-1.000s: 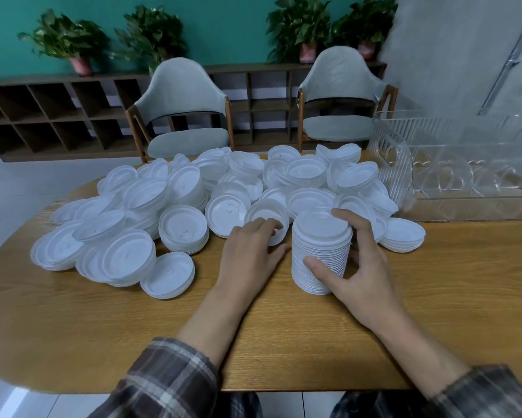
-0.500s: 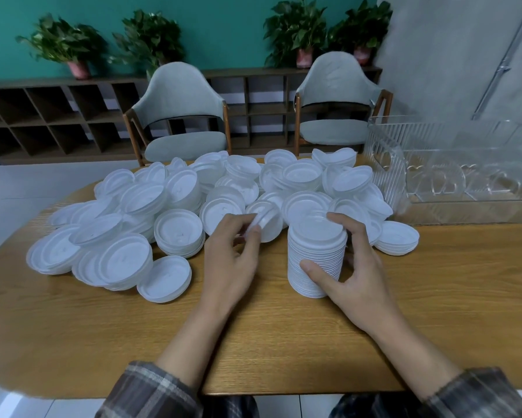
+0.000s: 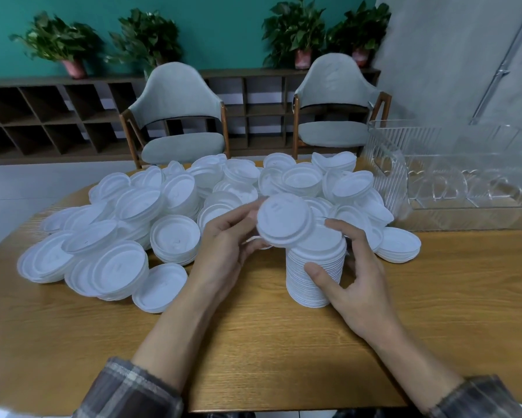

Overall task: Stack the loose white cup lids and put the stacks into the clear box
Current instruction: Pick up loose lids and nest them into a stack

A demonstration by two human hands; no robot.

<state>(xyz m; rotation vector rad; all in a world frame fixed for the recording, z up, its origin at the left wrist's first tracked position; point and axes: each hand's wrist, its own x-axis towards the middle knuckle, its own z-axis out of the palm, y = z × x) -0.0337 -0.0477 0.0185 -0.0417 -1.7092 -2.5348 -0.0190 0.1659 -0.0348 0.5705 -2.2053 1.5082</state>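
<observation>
Now we are bringing one lid (image 3: 283, 220) up from the pile (image 3: 175, 236), the fingers of our left hand (image 3: 223, 245) pinching it tilted over the stack (image 3: 314, 273) on the counter (image 3: 283, 342); the fingers of our right hand (image 3: 359, 285) are gripping that stack, near the clear box (image 3: 465, 164).

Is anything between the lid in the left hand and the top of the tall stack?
Nothing visible. The left hand holds the lid tilted just above the top of the stack; the right hand grips only its side, leaving the top free.
</observation>
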